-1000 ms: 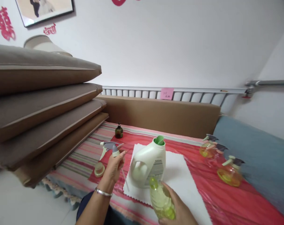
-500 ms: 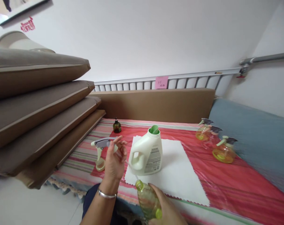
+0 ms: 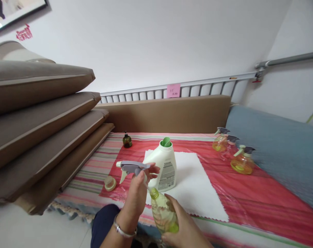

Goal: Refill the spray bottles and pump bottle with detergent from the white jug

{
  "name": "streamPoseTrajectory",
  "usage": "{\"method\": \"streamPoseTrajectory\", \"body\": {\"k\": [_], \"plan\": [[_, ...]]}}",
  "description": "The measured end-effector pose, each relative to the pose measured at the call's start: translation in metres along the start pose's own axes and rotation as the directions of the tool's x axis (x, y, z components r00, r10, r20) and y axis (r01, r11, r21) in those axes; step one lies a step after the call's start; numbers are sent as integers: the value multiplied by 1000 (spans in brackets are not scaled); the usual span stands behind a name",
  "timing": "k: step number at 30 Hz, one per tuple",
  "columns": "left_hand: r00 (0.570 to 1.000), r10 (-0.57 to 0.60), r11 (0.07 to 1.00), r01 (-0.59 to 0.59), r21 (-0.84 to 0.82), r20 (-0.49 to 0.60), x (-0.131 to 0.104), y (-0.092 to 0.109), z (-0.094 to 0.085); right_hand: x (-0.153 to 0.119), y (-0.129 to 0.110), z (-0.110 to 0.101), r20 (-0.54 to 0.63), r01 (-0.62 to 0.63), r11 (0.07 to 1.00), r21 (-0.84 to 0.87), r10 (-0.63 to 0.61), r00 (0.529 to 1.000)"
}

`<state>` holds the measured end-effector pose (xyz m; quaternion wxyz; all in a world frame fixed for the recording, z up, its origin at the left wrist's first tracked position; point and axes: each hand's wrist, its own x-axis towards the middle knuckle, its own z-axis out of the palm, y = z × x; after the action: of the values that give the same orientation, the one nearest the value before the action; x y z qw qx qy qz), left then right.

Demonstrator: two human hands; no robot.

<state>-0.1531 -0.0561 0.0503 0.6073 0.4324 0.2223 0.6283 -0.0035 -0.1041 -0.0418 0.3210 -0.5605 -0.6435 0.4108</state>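
Note:
My left hand (image 3: 138, 193) grips a grey and white trigger spray head (image 3: 132, 167), whose thin tube reaches down into the neck of a yellow-green clear bottle (image 3: 163, 213). The spray head is still above the bottle's mouth, apart from it. My right hand (image 3: 181, 224) is wrapped round the bottle, which tilts to the left and has some yellow-green liquid low inside. Right behind my left hand stands a white detergent jug (image 3: 168, 168), with a green spout (image 3: 166, 142) in its open top. A pale round cap (image 3: 110, 183) lies to the left.
Several spray bottles with liquid, among them a yellow one (image 3: 242, 163), stand at the right. A dark pump bottle (image 3: 127, 140) is at the back left. Stacked brown cushions (image 3: 45, 117) rise at the left. The jug stands on a white cloth (image 3: 197, 193) over a red cover (image 3: 270, 193).
My left hand has moved right with the spray head, bringing it closer over the bottle, and the tube has gone into the neck. The view has shifted slightly.

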Motion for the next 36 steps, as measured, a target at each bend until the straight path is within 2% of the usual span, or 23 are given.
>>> {"method": "streamPoseTrajectory", "body": {"k": [3, 5, 10, 15, 23, 26, 28, 29, 32, 34, 36], "plan": [[998, -34, 992, 27, 124, 53, -7, -6, -1, -4, -19, -11, -77, -14, 999, -39, 11, 997], [997, -45, 987, 35, 159, 57, -9, -9, -3, -7, -25, -16, -87, -9, 999, -44, 5, 996], [996, -78, 985, 69, 155, 47, -10, -13, -2, -12, -22, -18, -92, 87, 996, 25, -84, 992], [998, -60, 988, 54, 147, 30, -11, -11, 3, -14, -26, -22, -114, 122, 991, 45, -117, 987], [998, -59, 982, 52, 180, 35, -11, -12, 9, -16, -34, -27, -104, 98, 995, 33, -94, 990], [997, -79, 982, 74, 172, 19, -13, -15, 10, -15, -32, -26, -89, 55, 982, 180, -39, 995], [991, -131, 987, 129, 98, 19, -13, -16, 12, -14, -29, -24, -19, 33, 914, 403, -28, 999], [985, -173, 984, 172, 42, 27, -13, -17, 13, -13, -26, -22, 17, 20, 849, 528, -35, 999], [959, -280, 954, 283, -101, 45, -14, -17, 18, -11, -20, -17, 107, -70, 570, 819, -32, 994], [960, -281, 951, 280, -129, 16, -16, -18, 21, -11, -19, -14, 176, -168, 377, 911, 14, 984], [972, -233, 970, 231, -78, -25, -18, -21, 23, -11, -20, -11, 269, -270, 238, 933, 38, 962]]}}
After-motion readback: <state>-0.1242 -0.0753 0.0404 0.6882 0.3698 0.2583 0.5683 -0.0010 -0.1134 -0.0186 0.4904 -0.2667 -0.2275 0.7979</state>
